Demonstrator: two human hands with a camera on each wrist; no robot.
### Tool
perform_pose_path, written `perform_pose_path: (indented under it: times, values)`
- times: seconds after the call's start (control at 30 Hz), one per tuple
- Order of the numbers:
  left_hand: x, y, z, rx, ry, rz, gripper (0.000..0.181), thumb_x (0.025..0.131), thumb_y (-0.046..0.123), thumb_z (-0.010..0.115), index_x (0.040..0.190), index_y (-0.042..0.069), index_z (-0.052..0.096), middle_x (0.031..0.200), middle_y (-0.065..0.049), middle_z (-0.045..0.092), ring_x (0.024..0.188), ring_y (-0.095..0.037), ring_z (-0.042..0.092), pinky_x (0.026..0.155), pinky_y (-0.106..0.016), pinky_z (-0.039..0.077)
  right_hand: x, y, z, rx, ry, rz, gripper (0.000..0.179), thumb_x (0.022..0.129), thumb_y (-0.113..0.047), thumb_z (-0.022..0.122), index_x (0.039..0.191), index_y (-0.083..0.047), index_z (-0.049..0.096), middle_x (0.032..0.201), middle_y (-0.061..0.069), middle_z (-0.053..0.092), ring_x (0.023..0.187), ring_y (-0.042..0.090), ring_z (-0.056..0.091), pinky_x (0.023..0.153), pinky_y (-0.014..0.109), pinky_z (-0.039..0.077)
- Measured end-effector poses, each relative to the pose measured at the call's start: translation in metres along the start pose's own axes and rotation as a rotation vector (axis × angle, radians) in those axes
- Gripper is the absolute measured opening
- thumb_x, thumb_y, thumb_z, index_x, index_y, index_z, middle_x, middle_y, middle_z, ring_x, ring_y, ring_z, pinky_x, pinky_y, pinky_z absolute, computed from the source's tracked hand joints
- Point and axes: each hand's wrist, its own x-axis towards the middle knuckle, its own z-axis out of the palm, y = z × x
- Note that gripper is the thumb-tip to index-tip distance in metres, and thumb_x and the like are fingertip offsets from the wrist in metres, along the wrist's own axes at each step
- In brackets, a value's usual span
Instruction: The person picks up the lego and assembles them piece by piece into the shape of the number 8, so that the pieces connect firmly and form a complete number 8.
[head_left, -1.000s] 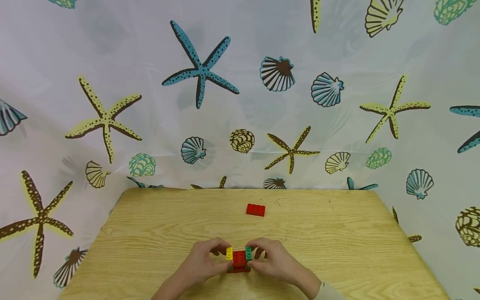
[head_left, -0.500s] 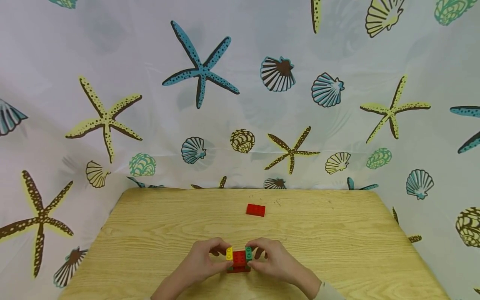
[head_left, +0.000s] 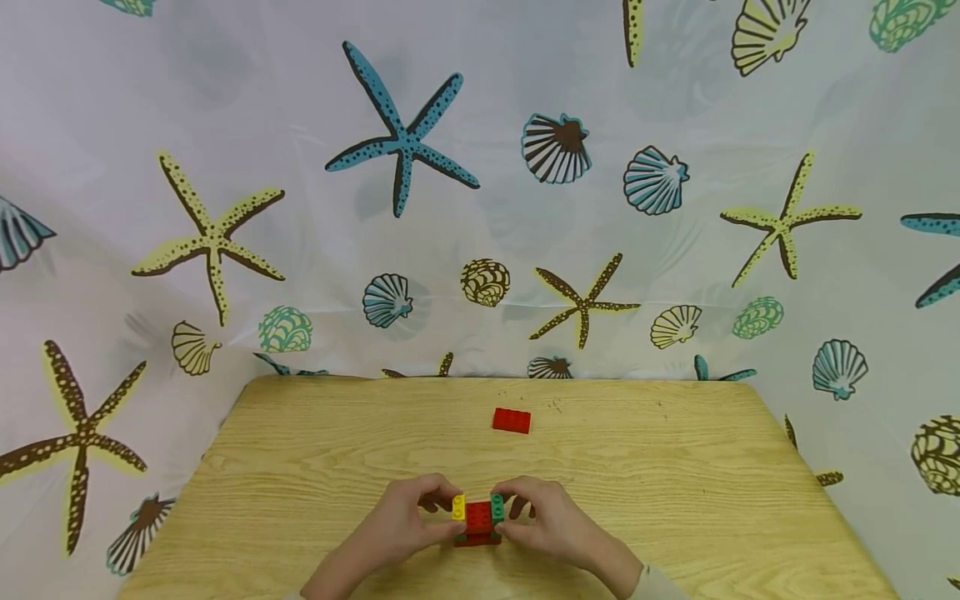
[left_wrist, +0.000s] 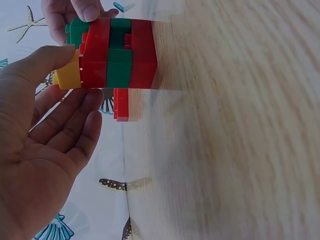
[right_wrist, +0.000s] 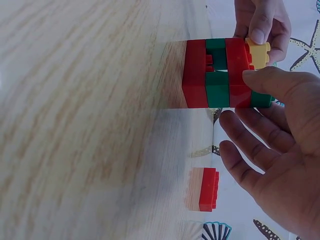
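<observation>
A small stack of toy building bricks stands on the wooden table near its front. At its bottom lies a red base brick [left_wrist: 144, 60], and over that two green bricks [right_wrist: 217, 89] with a gap between them. Another red brick [head_left: 477, 518] bridges the green pair. On top, a yellow brick [head_left: 459, 507] sits at the left end and a narrow green brick [head_left: 497, 506] at the right end. My left hand [head_left: 411, 518] pinches the yellow brick between thumb and fingers. My right hand [head_left: 551, 518] does likewise with the narrow green one.
A loose red brick [head_left: 512, 420] lies studs up on the wooden table [head_left: 337, 433], farther back than the stack. Behind and beside the table hangs a white curtain [head_left: 480, 217] printed with starfish and shells.
</observation>
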Motion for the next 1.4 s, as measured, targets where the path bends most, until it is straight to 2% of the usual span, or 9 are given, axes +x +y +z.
perform_pose_path:
  times: [0.2, 0.4, 0.63, 1.1, 1.4]
  values:
    - [0.0014, 0.0021, -0.0042, 0.000, -0.031, -0.014, 0.026, 0.092, 0.032, 0.084, 0.111, 0.015, 0.075, 0.106, 0.004, 0.074, 0.096, -0.017, 0.072, 0.086, -0.032, 0.060, 0.0004, -0.0006, 0.0008, -0.006, 0.004, -0.007, 0.036, 0.098, -0.021, 0.077, 0.130, -0.006, 0.069, 0.123, 0.006, 0.074, 0.095, 0.012, 0.070, 0.076, 0.023, 0.053]
    - [0.0012, 0.0009, -0.0038, -0.016, -0.035, -0.019, 0.028, 0.092, 0.032, 0.084, 0.111, 0.014, 0.075, 0.107, 0.002, 0.073, 0.097, -0.021, 0.072, 0.086, -0.035, 0.060, 0.0005, -0.0006, 0.0016, -0.004, 0.005, -0.005, 0.036, 0.097, -0.021, 0.078, 0.130, -0.006, 0.069, 0.122, 0.006, 0.074, 0.095, 0.015, 0.071, 0.075, 0.022, 0.053]
    - [0.0010, -0.0006, -0.0040, -0.033, -0.031, -0.027, 0.027, 0.091, 0.031, 0.085, 0.111, 0.015, 0.075, 0.107, 0.002, 0.074, 0.096, -0.019, 0.072, 0.087, -0.037, 0.061, 0.0007, 0.0004, 0.0020, -0.009, 0.007, -0.020, 0.037, 0.098, -0.021, 0.077, 0.130, -0.005, 0.069, 0.122, 0.007, 0.074, 0.094, 0.009, 0.069, 0.075, 0.022, 0.053]
    - [0.0052, -0.0016, -0.0065, -0.001, -0.059, -0.001, 0.024, 0.090, 0.029, 0.086, 0.108, 0.015, 0.076, 0.104, 0.001, 0.075, 0.093, -0.019, 0.072, 0.084, -0.034, 0.061, 0.0008, 0.0004, 0.0022, -0.016, 0.012, -0.025, 0.037, 0.098, -0.021, 0.077, 0.130, -0.005, 0.069, 0.122, 0.007, 0.074, 0.094, 0.013, 0.071, 0.076, 0.029, 0.057]
    - [0.0044, -0.0058, -0.0040, 0.009, -0.057, 0.013, 0.026, 0.091, 0.032, 0.085, 0.109, 0.016, 0.076, 0.100, 0.004, 0.073, 0.090, -0.012, 0.071, 0.083, -0.028, 0.059, -0.0006, 0.0005, 0.0014, -0.014, 0.014, -0.004, 0.037, 0.097, -0.020, 0.078, 0.130, -0.006, 0.069, 0.122, 0.006, 0.074, 0.094, 0.014, 0.071, 0.075, 0.026, 0.055]
